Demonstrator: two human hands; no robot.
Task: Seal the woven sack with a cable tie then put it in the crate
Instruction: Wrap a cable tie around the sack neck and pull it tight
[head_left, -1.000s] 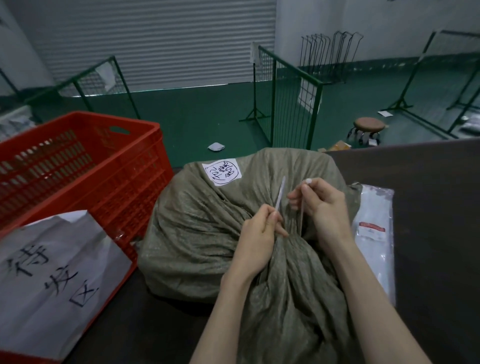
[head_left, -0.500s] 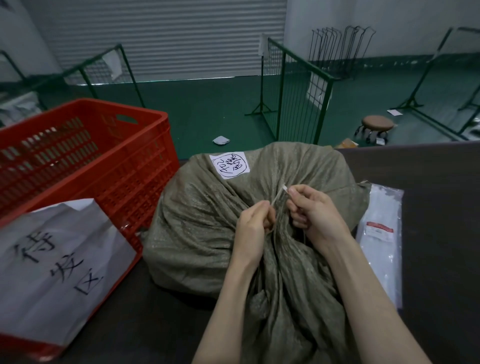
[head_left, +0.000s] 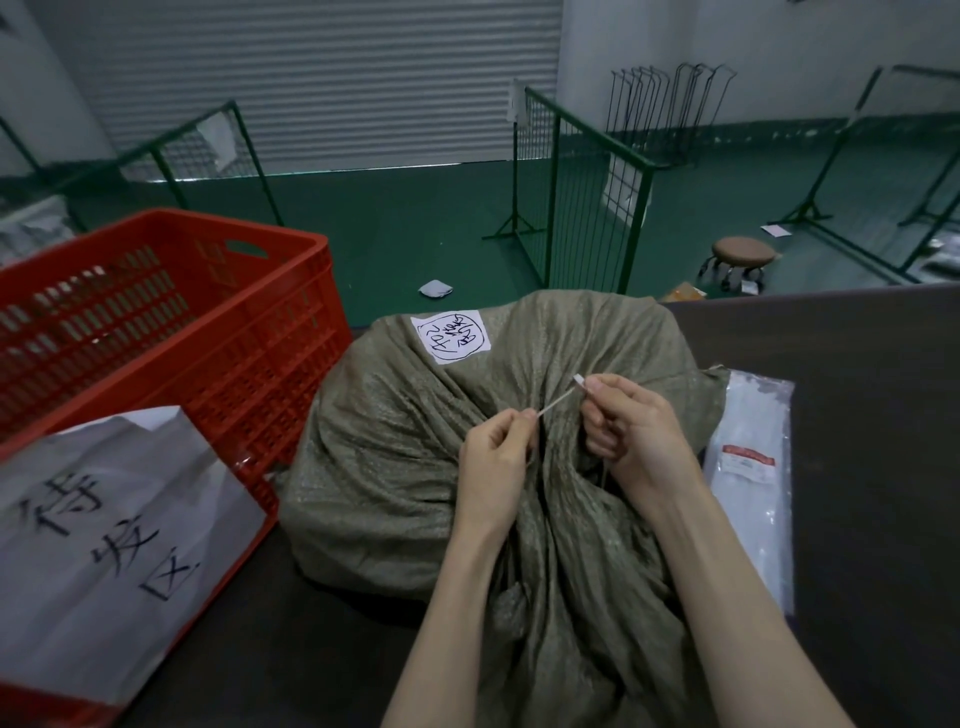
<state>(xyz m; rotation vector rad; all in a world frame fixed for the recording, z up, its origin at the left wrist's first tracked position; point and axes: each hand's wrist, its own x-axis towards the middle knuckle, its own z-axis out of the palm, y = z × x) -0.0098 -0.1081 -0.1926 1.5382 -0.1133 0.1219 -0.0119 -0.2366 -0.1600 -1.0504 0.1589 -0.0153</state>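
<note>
Right grip (head_left: 634, 431) is pinched tight on the head end of the cable tie (head_left: 558, 397), and the left grip (head_left: 493, 457) is pinching the tail end, so the tie runs straight between the two, just above the bunched neck of the woven sack (head_left: 415, 467). I honestly can't tell if the tail is through the head yet, or if the tie loops the neck; the rest of it is hidden by fingers and folds. The sack sits on the dark tabletop (head_left: 857, 364) right under both grips, with its full body bulging out beyond them. My guess on handling: the cloth is soft, floppy and a bit slick, and the whole thing looks bulky, so cinch at the gathered neck and lift by hugging the body rather than hanging it off the tie. The red crate (head_left: 171, 322) is off to the left of the left grip, just beside the sack. As for writing, the white sticker (head_left: 451, 336) beyond the grips has handwriting inside a drawn circle that I can't read. The paper sign (head_left: 104, 545) on the crate shows three big handwritten characters: first looks like 待, last 区, middle unclear. The clear packet (head_left: 753, 478) right of the right grip has a red label, too small to read.
</note>
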